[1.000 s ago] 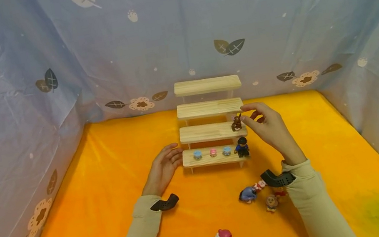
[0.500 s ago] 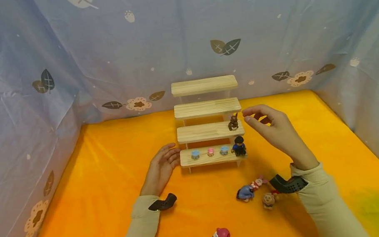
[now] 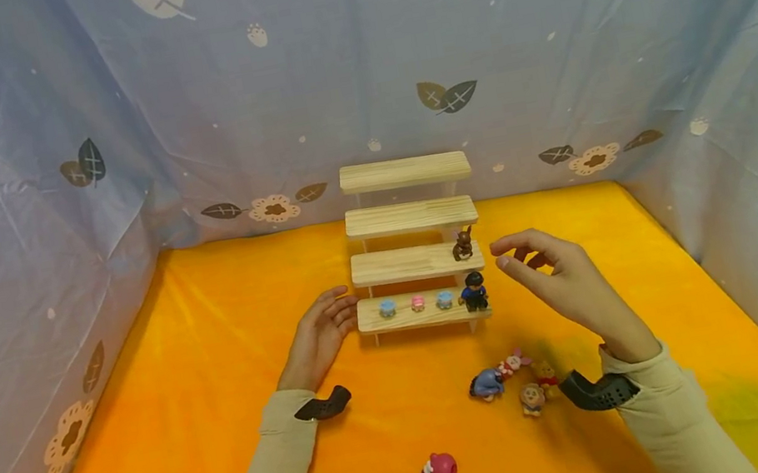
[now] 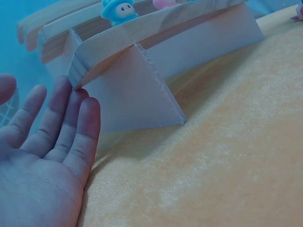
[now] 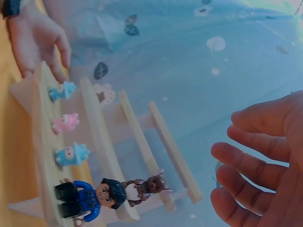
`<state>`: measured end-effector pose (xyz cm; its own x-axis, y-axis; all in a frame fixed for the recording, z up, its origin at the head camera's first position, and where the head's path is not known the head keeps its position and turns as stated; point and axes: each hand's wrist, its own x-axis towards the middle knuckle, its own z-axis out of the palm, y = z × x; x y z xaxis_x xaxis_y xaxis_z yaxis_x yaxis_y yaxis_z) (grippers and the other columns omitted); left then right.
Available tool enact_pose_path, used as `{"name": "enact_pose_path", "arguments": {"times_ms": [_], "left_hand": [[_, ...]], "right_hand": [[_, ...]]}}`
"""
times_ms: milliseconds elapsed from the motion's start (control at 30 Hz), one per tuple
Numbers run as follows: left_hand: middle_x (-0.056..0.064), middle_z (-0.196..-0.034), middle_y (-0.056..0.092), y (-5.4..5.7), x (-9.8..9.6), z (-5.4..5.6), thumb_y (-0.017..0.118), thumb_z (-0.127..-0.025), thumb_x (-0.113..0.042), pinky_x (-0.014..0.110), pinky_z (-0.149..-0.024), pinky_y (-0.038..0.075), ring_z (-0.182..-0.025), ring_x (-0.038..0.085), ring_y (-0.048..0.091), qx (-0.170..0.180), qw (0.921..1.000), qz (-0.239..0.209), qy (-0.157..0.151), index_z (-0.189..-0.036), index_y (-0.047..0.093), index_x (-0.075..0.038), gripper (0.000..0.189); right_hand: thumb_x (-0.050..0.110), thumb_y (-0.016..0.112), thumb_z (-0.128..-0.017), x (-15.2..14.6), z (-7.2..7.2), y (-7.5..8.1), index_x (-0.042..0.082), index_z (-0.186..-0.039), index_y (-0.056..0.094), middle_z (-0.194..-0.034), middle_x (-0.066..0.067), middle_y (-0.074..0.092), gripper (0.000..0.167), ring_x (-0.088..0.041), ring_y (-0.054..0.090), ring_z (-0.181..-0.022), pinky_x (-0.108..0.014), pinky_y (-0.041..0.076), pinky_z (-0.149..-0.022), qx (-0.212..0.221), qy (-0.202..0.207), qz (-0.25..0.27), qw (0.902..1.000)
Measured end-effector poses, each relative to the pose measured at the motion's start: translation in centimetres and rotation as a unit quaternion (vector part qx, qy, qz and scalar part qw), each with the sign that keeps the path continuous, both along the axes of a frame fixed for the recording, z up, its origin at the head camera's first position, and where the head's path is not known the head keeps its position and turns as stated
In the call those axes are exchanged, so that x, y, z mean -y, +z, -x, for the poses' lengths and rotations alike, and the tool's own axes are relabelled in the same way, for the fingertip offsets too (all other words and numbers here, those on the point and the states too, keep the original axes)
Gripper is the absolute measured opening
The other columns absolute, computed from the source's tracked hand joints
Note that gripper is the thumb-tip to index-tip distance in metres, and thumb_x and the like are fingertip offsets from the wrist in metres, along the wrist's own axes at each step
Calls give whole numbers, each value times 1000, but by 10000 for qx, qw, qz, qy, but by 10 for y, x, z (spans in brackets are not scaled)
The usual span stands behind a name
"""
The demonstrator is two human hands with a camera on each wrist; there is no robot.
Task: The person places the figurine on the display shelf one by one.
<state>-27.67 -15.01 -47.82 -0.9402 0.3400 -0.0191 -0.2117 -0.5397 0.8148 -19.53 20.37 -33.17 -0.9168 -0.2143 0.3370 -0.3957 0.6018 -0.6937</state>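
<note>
My left hand (image 3: 322, 338) is at the left end of the stepped wooden shelf (image 3: 399, 263), its straight fingertips (image 4: 87, 111) right at the lowest board's edge. My right hand (image 3: 560, 281) hovers just right of the shelf, fingers loosely bent, holding nothing. A brown kangaroo figure (image 3: 462, 245) sits at the right end of the second board from the bottom. Below it, on the lowest board, is a toy figure with black hair and blue top (image 3: 474, 292). To its left stand a blue figurine (image 3: 444, 299), a pink figurine (image 3: 418, 303) and another blue figurine (image 3: 387, 308).
On the orange cloth in front of the shelf lie a blue-grey donkey figure (image 3: 486, 385), a pink piglet figure (image 3: 513, 363), a tan figure (image 3: 532, 399) and a yellow-and-red bear figure (image 3: 545, 374). A magenta-and-white toy (image 3: 440, 471) lies nearer. A patterned curtain (image 3: 290, 75) rises behind.
My right hand has let go of the kangaroo figure and drawn back to the right and slightly down. The kangaroo figure stays on its board. My left hand keeps its place by the shelf.
</note>
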Motion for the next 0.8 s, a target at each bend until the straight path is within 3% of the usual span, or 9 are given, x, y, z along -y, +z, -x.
{"name": "enact_pose_path", "arguments": {"times_ms": [333, 800], "left_hand": [[8, -124, 59, 0, 1, 0, 38, -111, -29, 29, -94, 52, -109, 17, 60, 37, 10000, -35, 4, -150, 31, 4, 52], [7, -123, 61, -1, 1, 0, 38, -112, -29, 29, -93, 52, -108, 17, 61, 33, 10000, -43, 2, -148, 35, 2, 48]], "right_hand": [[20, 61, -103, 1, -10, -16, 21, -124, 68, -104, 4, 68, 22, -8, 55, -89, -22, 50, -80, -116, 311, -287, 9990], [15, 67, -98, 7, -19, -43, 15, -124, 67, -98, 5, 66, 26, -7, 54, -75, -26, 51, -66, 316, 726, -568, 9952]]}}
